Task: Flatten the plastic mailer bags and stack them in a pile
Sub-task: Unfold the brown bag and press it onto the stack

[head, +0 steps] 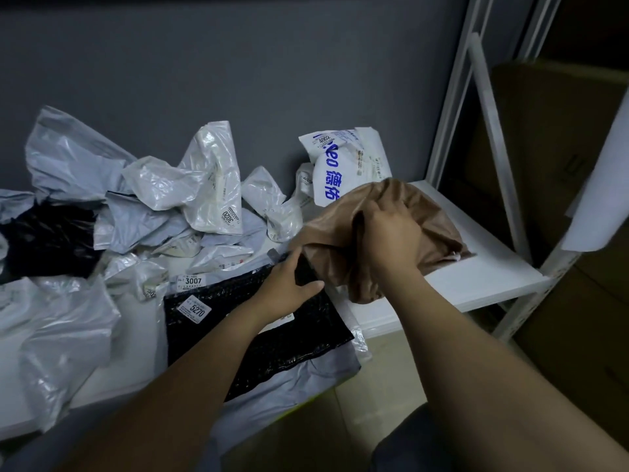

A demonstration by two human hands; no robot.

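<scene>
A crumpled brown plastic mailer bag (432,226) is held just above the right part of the white tabletop (476,277). The right hand (391,233) has its fingers curled into the bag's top, and the left hand (289,287) pinches its dark lower-left edge between thumb and fingers. Beneath the left hand a flat black mailer bag (272,349) lies on a flat grey mailer bag (306,379), with a heap of crumpled white and grey mailer bags (190,199) to the left.
</scene>
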